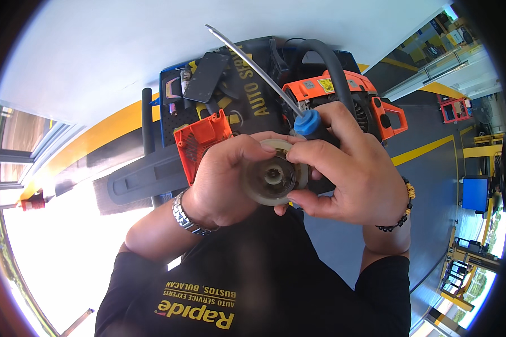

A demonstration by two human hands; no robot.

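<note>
Both my hands meet over a round, translucent plastic starter reel (274,177) with a hollow hub at its centre. My left hand (222,171) wraps its left side, with the thumb on the upper rim. On the other side, my right hand (357,177) pinches the rim between thumb and index finger. A screwdriver (253,66) with a blue and black handle is also tucked in the right hand, its long metal shaft pointing up and left. Just beyond, an orange chainsaw (327,85) lies with its black handle upward. An orange slotted housing cover (203,137) stands beside my left hand.
A dark mat (252,92) covers the blue-edged cart top, which bears a black phone (207,77) and small tools. To the left, a long black bar cover (146,175) juts past the cart, near an upright black handle (147,123). A white wall rises behind.
</note>
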